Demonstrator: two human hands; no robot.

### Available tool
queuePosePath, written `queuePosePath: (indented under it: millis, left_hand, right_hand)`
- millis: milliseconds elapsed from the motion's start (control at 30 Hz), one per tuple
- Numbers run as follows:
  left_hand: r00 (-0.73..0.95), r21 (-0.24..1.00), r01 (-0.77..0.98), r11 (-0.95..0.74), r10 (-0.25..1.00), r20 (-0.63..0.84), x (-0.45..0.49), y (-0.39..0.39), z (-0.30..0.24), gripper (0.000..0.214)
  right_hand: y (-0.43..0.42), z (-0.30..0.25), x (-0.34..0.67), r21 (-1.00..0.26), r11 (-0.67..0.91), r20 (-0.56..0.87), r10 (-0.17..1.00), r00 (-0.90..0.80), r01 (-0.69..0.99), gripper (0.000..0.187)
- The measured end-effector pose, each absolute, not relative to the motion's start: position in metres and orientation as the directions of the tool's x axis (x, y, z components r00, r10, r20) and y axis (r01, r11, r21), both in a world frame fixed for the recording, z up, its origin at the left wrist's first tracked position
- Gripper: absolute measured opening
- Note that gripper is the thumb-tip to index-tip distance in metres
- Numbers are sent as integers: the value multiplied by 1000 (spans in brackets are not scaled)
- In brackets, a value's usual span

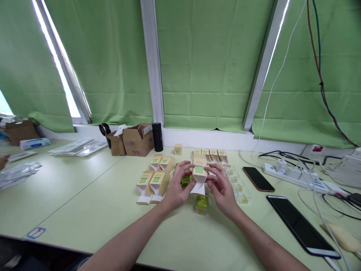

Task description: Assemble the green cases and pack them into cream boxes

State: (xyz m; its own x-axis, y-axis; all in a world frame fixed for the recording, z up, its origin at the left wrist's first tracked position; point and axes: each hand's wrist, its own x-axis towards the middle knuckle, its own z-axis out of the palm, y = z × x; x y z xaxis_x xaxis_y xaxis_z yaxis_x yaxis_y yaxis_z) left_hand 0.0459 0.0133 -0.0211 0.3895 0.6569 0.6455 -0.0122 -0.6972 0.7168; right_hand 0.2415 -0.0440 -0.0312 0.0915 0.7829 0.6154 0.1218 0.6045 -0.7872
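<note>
My left hand (177, 186) and my right hand (222, 188) both grip one small tan carton with a green label (199, 174), held just above the table with its white bottom flap hanging open. Directly below it stands a small clear jar with a green lid (202, 204). Another green jar (185, 180) is partly hidden behind my left fingers. Open cartons of the same kind lie to the left (153, 183) and in a row behind (213, 155). A closed little carton (178, 149) stands at the back.
Several clear plastic trays with yellow bits (239, 187) lie right of my hands. Two phones (258, 178) (300, 224), a power strip (293, 174) and cables fill the right side. Cardboard boxes (138, 140), a black cylinder (157, 137) and plastic sleeves (80, 146) stand at the back left.
</note>
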Motion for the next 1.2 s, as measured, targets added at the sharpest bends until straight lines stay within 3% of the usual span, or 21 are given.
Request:
queuePosePath:
  millis: [567,1200]
  left_hand:
    - [318,759,6,-651,721,616,54,10,-22,28]
    - [326,749,21,-662,713,621,58,4,-24,26]
  right_hand:
    - [-44,-36,243,-819,568,573,817,61,80,37]
    - [-41,-40,237,-837,538,547,819,176,98,29]
